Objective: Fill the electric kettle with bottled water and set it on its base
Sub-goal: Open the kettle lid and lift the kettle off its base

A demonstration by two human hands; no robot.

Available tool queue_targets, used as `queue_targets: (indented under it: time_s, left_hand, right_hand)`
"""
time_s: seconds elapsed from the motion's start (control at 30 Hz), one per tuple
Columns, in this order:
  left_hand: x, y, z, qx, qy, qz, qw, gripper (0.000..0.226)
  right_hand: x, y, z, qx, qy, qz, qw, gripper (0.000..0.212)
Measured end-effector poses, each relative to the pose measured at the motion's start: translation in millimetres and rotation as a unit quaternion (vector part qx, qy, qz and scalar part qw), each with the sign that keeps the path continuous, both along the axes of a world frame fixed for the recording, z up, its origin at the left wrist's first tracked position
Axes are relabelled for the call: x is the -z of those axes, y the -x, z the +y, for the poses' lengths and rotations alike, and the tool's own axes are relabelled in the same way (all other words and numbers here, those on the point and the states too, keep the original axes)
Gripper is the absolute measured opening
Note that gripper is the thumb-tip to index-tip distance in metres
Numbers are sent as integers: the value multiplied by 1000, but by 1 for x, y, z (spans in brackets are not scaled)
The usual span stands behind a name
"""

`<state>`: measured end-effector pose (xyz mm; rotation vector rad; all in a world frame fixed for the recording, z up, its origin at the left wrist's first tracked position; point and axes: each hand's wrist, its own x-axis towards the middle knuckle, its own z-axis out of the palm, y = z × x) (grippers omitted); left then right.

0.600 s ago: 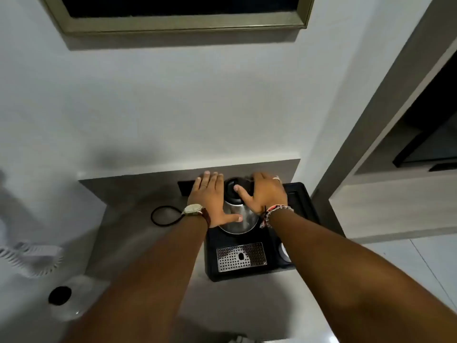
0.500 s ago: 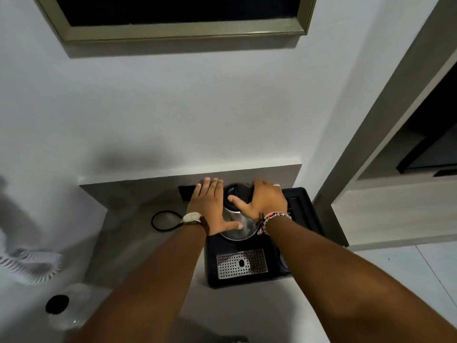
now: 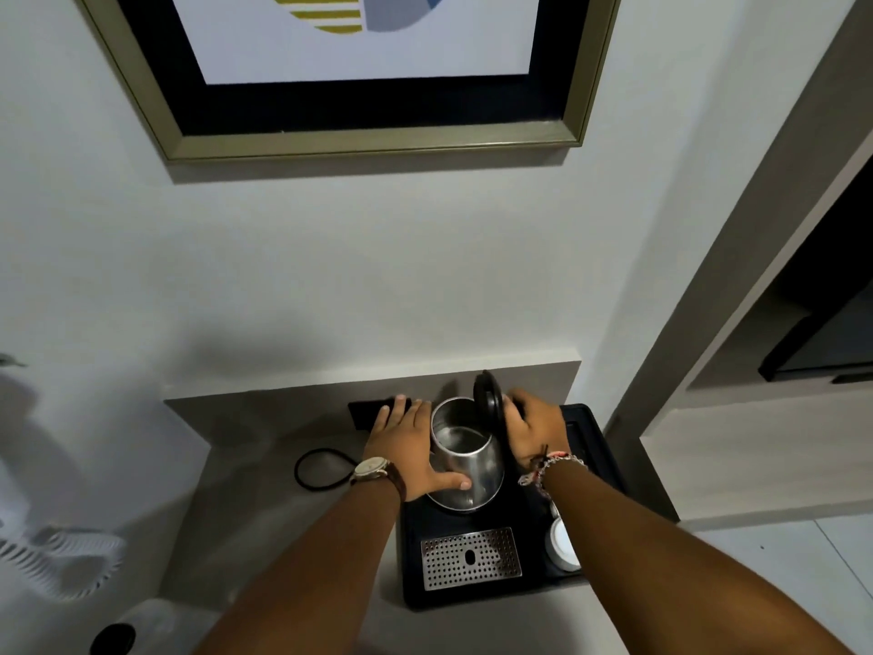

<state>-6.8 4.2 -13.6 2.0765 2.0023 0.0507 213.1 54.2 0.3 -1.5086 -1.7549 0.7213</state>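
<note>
A steel electric kettle [image 3: 477, 468] stands on a black tray [image 3: 593, 446] on the counter. Its black lid [image 3: 489, 403] is swung up on edge, so the bare metal inside shows. My left hand [image 3: 408, 449], with a wristwatch, is wrapped around the kettle's left side, thumb across the front. My right hand [image 3: 536, 430], with a beaded bracelet, is on the right side behind the raised lid, where the handle is hidden. No water bottle is in view.
A perforated metal drip plate [image 3: 470, 557] lies in the tray's front, with a white cup [image 3: 562, 546] beside it. A black cord loop [image 3: 321, 468] lies left on the grey counter [image 3: 264, 494]. A framed picture [image 3: 359, 68] hangs above; a white hairdryer [image 3: 61, 555] hangs at far left.
The kettle's lid has gone from closed to flipped up. My right hand shifted from on top of the lid to behind it. The camera tilted upward.
</note>
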Motion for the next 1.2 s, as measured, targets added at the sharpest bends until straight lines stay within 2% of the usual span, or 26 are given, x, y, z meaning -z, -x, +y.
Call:
queue_targets:
  time_s: [0.07, 0.13, 0.3, 0.4, 0.5, 0.67, 0.73, 1.0, 1.2]
  left_hand:
    - [-1, 1, -1, 3, 3, 0, 1000, 154]
    - [-4, 3, -2, 9, 6, 11, 1000, 153]
    - [-12, 3, 0, 23, -17, 34, 999, 154]
    - [-14, 0, 3, 38, -21, 36, 998, 158]
    - [-12, -9, 5, 36, -18, 34, 999, 158]
    - [-4, -18, 6, 3, -28, 25, 999, 148]
    - [-5, -18, 6, 3, -33, 29, 999, 144]
    - [-22, -23, -6, -9, -61, 41, 997, 137]
    - [-65, -4, -42, -32, -97, 70, 992, 137]
  right_hand:
    - [8, -8, -8, 31, 19, 45, 998, 65]
    - [19, -15, -19, 30, 11, 44, 999, 80]
    - [27, -9, -35, -13, -23, -165, 986, 119]
    - [15, 10, -28, -22, -26, -223, 974, 126]
    - [16, 23, -25, -7, -14, -253, 967, 118]
    - [26, 27, -22, 39, -97, -226, 968, 69]
    - [28, 29, -22, 42, -93, -212, 972, 60]
    - [23, 26, -30, 40, -91, -181, 978, 65]
    - [-25, 46, -63, 30, -128, -188, 973, 70]
